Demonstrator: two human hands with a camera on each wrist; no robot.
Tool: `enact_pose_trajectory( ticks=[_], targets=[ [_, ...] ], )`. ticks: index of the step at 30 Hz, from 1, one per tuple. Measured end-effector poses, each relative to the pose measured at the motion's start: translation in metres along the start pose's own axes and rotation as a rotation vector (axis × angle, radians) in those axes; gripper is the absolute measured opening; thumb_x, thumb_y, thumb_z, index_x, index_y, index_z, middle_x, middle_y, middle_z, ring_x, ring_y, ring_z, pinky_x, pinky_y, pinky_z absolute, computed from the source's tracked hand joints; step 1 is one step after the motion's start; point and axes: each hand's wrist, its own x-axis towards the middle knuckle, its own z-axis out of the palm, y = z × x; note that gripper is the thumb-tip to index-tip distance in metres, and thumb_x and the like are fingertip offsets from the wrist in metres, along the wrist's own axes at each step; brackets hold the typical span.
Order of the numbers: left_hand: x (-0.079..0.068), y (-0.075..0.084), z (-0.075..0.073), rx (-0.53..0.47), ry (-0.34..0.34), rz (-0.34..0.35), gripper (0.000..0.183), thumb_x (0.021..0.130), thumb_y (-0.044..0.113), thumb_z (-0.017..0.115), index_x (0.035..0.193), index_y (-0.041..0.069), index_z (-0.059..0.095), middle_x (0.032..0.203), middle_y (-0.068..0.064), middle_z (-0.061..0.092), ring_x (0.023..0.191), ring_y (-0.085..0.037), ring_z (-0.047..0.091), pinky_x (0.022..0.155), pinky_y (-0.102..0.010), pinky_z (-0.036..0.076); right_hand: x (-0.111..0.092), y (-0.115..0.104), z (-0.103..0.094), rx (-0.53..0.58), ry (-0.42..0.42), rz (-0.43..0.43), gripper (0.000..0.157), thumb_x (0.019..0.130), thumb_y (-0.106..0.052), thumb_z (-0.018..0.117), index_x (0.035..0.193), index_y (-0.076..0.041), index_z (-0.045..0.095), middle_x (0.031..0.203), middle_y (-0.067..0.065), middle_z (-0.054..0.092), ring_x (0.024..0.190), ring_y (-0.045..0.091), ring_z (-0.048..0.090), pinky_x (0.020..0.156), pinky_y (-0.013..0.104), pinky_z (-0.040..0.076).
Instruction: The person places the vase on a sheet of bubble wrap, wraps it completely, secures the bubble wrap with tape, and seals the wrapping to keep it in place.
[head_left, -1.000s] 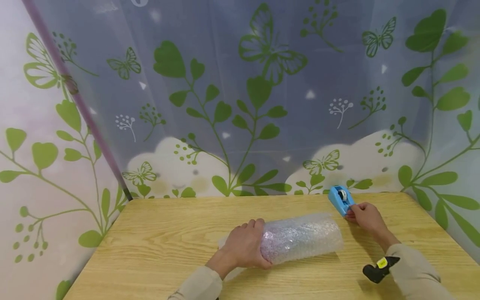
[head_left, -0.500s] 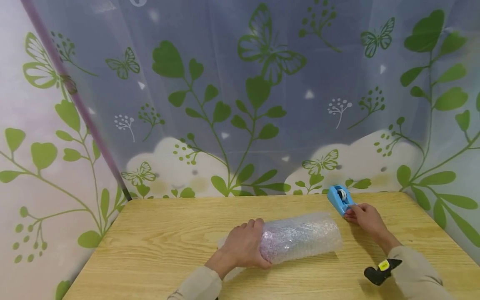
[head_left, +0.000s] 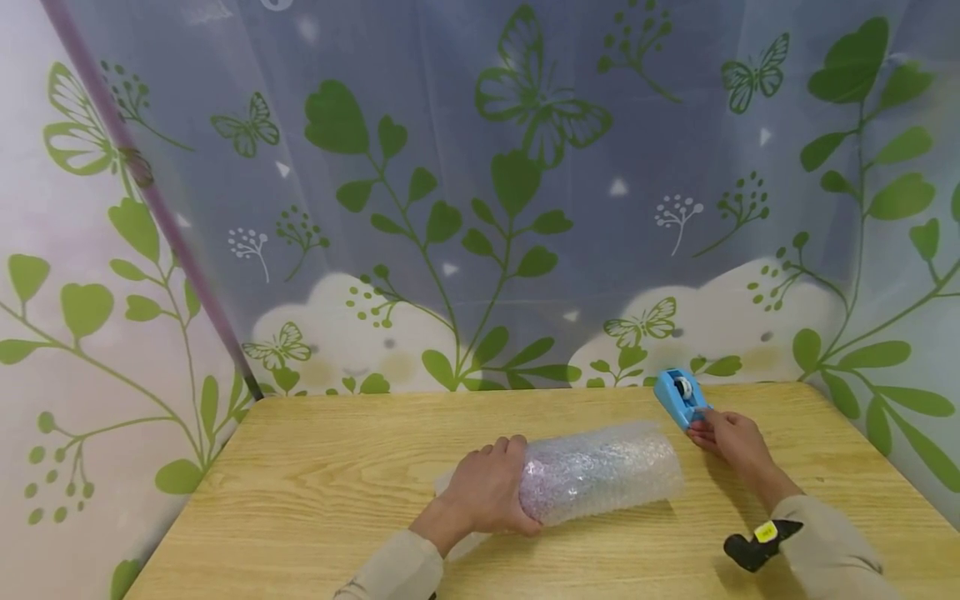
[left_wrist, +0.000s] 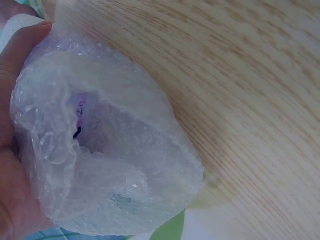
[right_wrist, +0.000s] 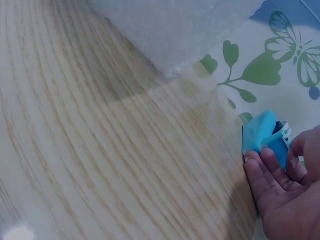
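Observation:
A roll of bubble wrap (head_left: 600, 475) lies slantwise on the wooden table, with something purple showing through it. My left hand (head_left: 483, 492) grips its left end from above, thumb on the near side. In the left wrist view, the open end of the bubble wrap (left_wrist: 120, 165) shows a hollow with a purple, dark-marked surface inside. At the back right stands a blue tape dispenser (head_left: 677, 402) holding a small roll of tape. My right hand (head_left: 735, 440) is at its front, thumb and forefinger pinching the tape by the serrated cutter; other fingers touch the dispenser's side (right_wrist: 257, 131).
The wooden table (head_left: 322, 475) ends at a printed curtain (head_left: 420, 208) with leaves and butterflies, close behind the dispenser. A black wrist-camera mount (head_left: 757, 546) sticks out from the right sleeve over the table. A loose flap of wrap (head_left: 467, 546) extends beneath the left wrist.
Almost nothing differs: both hands keep their places on the bubble wrap and at the tape dispenser. The right hand's fingers have shifted very slightly.

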Motion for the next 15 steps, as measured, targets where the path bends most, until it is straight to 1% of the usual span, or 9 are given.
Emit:
enact_pose_trajectory(
  ticks=[2,4,8,11,15],
  targets=[
    [0.0003,0.0002,0.0005,-0.001,0.001,0.002,0.086,0.056,0.059,0.079,0.116,0.009,0.043,0.093,-0.002,0.052,0.078,-0.015,0.054,0.067,-0.029,0.049,-0.0007,0.0007,0.0007,0.007,0.013,0.001,0.042,0.102,-0.025,0.037,0.116,0.015,0.039,0.082,-0.002,0.062,0.074,0.004,0.065,0.074,0.023,0.053],
    [0.0007,0.0004,0.0011,0.0,0.003,0.004,0.086,0.056,0.059,0.079,0.116,0.009,0.043,0.092,-0.002,0.052,0.078,-0.015,0.054,0.067,-0.029,0.049,-0.0011,0.0017,0.0009,0.009,0.024,-0.005,0.041,0.101,-0.025,0.038,0.115,0.014,0.04,0.082,-0.002,0.062,0.074,0.004,0.065,0.074,0.022,0.053],
    [0.0015,0.0008,0.002,-0.002,0.006,0.007,0.085,0.056,0.059,0.079,0.115,0.009,0.043,0.091,-0.002,0.051,0.078,-0.014,0.054,0.067,-0.028,0.049,-0.0012,0.0039,0.0004,-0.013,0.037,-0.024,0.044,0.102,-0.025,0.037,0.118,0.016,0.039,0.083,-0.002,0.061,0.073,0.003,0.064,0.073,0.022,0.053],
    [0.0018,0.0005,0.0021,-0.003,0.005,0.007,0.085,0.056,0.06,0.079,0.114,0.009,0.043,0.091,-0.002,0.051,0.078,-0.014,0.054,0.067,-0.029,0.049,-0.0001,0.0056,-0.0012,-0.035,0.014,-0.047,0.045,0.103,-0.023,0.035,0.121,0.018,0.036,0.087,0.001,0.061,0.076,0.003,0.064,0.074,0.022,0.053],
    [0.0016,-0.0004,0.0016,-0.001,-0.003,0.005,0.086,0.056,0.06,0.079,0.115,0.009,0.043,0.092,-0.002,0.051,0.079,-0.015,0.055,0.068,-0.029,0.049,0.0021,0.0064,-0.0026,-0.045,-0.037,-0.053,0.038,0.104,-0.019,0.031,0.118,0.017,0.035,0.095,0.007,0.06,0.079,0.004,0.064,0.077,0.024,0.053]
  ],
)
